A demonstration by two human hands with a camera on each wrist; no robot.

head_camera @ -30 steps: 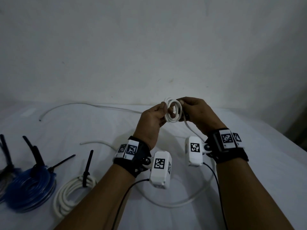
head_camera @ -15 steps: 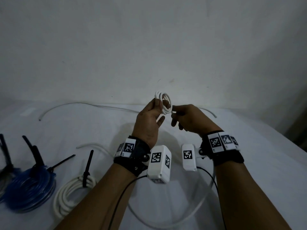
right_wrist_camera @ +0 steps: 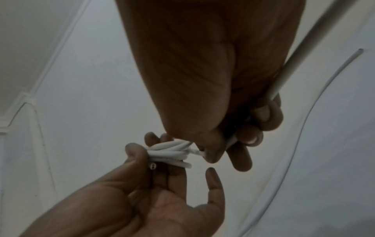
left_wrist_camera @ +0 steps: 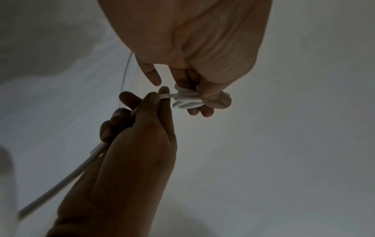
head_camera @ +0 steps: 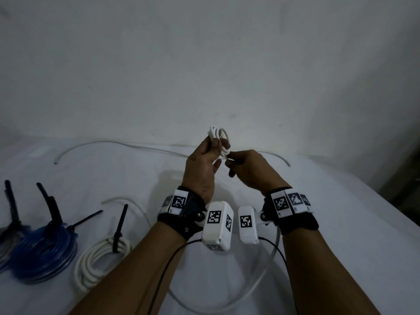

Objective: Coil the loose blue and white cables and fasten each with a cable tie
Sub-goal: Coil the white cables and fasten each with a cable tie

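So both hands are up in the air over the bench [head_camera: 341, 223], which is covered in a white cloth. The left hand [head_camera: 202, 164] is pinching a small white coil [head_camera: 219, 138] between thumb and fingers, a few tight loops stacked together; in the right wrist view the cut end of the cable is poking out just under the thumb. The little finger is sticking out loose, not touching anything.

The right hand [head_camera: 250, 171] is just beside it, thumb and index finger pinching the white cable [head_camera: 261, 278] right where it leaves the coil, with the other fingers curled around the strand lower down. From there the loose part is hanging down under the right wrist, sweeping across the near side of the bench in a big curve and ending up at the left of the arms.

Over on the near left, a finished white bundle [head_camera: 100, 260] is lying flat with a black cable tie [head_camera: 119, 226] around it, tail sticking up. Left of that, a blue bundle [head_camera: 43, 253] is sitting with its own black ties [head_camera: 53, 210] pointing up, and something greyish is getting cut off at the frame edge, can't tell what. Along the far side a thin grey wire [head_camera: 113, 144] is running across, well apart from the hands.
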